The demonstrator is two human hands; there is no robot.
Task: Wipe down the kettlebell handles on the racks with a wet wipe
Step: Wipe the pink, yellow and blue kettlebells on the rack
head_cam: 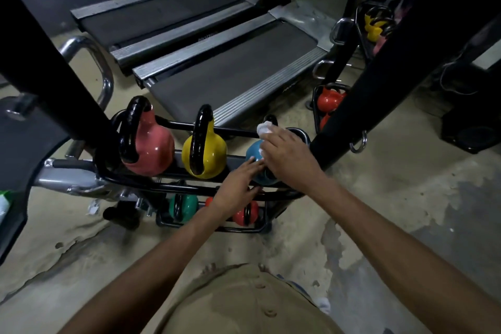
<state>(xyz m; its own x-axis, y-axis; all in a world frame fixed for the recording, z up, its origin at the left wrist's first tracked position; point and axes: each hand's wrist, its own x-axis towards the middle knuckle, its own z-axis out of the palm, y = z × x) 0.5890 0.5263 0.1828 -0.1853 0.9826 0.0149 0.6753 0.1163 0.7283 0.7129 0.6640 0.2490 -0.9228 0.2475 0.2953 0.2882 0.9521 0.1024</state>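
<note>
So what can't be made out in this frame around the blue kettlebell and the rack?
- Head view, handle of the blue kettlebell: mostly under the right hand and wet wipe.
- Head view, lower red kettlebell: partly behind the left hand.
- Head view, green-and-white object: cut by the left edge, unidentifiable.

A black tube rack (176, 125) stands on a worn, patchy beige floor (379, 198). Its upper tier carries three kettlebells in a row: pink kettlebell (154, 144) at left, yellow kettlebell (210, 154) in the middle and blue kettlebell (253, 150) at right. The pink and yellow ones have upright black handles. The lower tier holds a green kettlebell (187, 207) and a red kettlebell (242, 216) side by side. Beyond the rack, two treadmills (230, 68) rest on the floor.
</note>
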